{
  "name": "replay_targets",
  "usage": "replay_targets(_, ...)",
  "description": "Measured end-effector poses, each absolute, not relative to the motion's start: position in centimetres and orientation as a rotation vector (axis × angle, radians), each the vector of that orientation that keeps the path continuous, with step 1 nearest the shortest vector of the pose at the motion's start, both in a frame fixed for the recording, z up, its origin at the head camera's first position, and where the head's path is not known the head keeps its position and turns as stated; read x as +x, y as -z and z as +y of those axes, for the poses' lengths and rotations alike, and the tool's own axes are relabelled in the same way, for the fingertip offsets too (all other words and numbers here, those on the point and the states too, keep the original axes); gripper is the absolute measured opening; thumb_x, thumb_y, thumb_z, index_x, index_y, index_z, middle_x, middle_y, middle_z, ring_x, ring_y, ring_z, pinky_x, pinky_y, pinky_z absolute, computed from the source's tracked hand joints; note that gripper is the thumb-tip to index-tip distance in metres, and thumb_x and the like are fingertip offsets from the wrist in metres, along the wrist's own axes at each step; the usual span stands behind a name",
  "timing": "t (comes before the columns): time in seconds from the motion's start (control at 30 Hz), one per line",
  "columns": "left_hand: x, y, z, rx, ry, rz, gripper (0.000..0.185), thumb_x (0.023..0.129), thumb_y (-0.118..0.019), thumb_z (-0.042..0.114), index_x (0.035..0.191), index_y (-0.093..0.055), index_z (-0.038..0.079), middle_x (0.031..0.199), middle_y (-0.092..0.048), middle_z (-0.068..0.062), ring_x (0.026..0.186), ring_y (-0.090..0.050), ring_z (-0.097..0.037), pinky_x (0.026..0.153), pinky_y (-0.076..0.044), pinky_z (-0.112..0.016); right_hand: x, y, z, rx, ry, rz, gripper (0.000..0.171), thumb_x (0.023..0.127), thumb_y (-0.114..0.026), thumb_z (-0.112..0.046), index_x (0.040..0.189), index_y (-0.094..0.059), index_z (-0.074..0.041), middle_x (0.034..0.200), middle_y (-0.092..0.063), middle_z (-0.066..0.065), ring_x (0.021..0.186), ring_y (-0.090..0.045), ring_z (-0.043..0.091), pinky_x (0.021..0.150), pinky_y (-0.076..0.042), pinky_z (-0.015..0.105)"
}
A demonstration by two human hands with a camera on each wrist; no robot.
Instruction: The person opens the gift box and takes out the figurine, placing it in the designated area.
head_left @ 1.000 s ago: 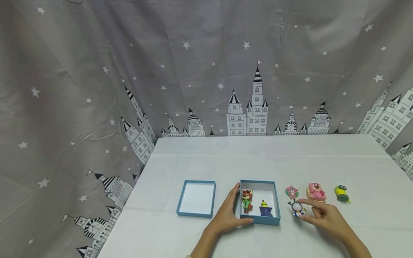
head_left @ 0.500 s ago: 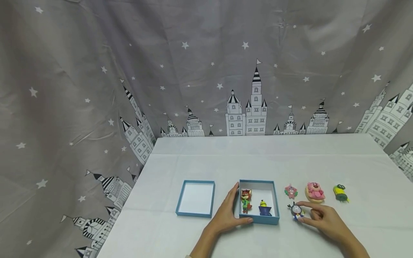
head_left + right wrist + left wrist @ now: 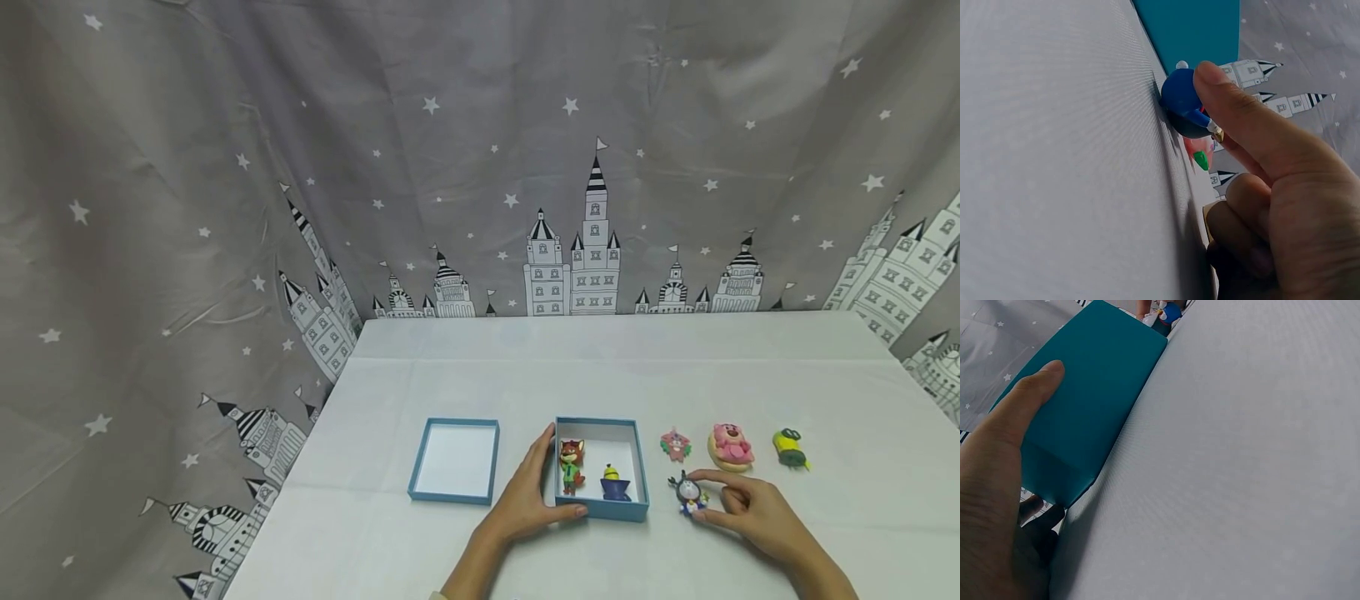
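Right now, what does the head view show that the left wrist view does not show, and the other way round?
Only the head view shows the fox figure and the yellow figure inside the teal box, the empty lid, the pink bear and the right hand pinching the blue-and-white figure. Only the left wrist view shows closely the thumb lying flat on the box's outer wall. Both show the left hand holding the box on the white table.

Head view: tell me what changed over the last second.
The right hand curled its fingers in and now pinches the blue-and-white figure, which barely shifted on the table. The left hand holds the teal box as before; the other toys stayed put.
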State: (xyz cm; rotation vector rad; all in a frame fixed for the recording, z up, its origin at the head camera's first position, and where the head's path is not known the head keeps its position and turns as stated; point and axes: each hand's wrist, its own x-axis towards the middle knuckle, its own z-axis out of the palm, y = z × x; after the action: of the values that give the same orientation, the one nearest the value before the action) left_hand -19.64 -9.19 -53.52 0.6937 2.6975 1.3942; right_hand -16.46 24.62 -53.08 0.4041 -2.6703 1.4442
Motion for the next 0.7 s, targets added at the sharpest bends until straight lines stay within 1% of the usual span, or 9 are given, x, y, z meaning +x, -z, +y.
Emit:
replay_targets(0.23, -19.6, 53.5, -9.2, 0.692, -1.400, 2.695, 0.113, 0.067, -0.077, 0.051, 0.149, -0.004, 0.028, 0.152, -0.017, 0.002, 0.136, -0.022, -0.024, 0.105, -0.026, -0.052, -16.5, 53.1, 24.6, 0.400, -1.482, -2.684, 0.041, 0.069, -0.081, -0.021, 0.107, -0.067, -0.013, 0.054, -0.026, -0.011, 0.048, -0.025, -0.002, 0.041, -0.030, 0.022)
replay_targets(0.33, -19.7, 53.5, -9.2, 0.693, -1.404, 2.694, 0.112, 0.067, -0.077, 0.051, 0.149, -0.004, 0.028, 0.152, -0.017, 0.001, 0.136, -0.022, -0.024, 0.105, -0.026, -0.052, -16.5, 53.1, 24.6, 0.413, -1.465, -2.679, 0.041, 0.069, -0.081, -0.020, 0.107, -0.067, -0.013, 0.054, -0.026, -0.009, 0.048, -0.024, -0.002, 0.041, -0.029, 0.022)
replay_targets(0.5, -19.7, 53.5, -9.2, 0.699, -1.403, 2.695, 0.113, 0.067, -0.077, 0.051, 0.149, -0.004, 0.028, 0.152, -0.018, 0.001, 0.136, -0.022, -0.024, 0.105, -0.026, -0.052, -16.4, 53.0, 24.5, 0.405, -1.418, -2.693, 0.041, 0.069, -0.081, -0.017, 0.107, -0.067, -0.012, 0.054, -0.025, -0.008, 0.048, -0.024, -0.003, 0.041, -0.028, 0.021)
replay_targets(0.7, -19.6, 53.3, -9.2, 0.713, -1.396, 2.699, 0.113, 0.067, -0.078, 0.050, 0.149, -0.004, 0.026, 0.152, -0.019, 0.000, 0.135, -0.024, -0.024, 0.105, -0.027, -0.051, -15.7, 50.8, 23.6, 0.424, -1.422, -2.663, 0.039, 0.068, -0.081, -0.011, 0.105, -0.067, -0.006, 0.052, -0.025, -0.004, 0.048, -0.023, -0.004, 0.041, -0.028, 0.021)
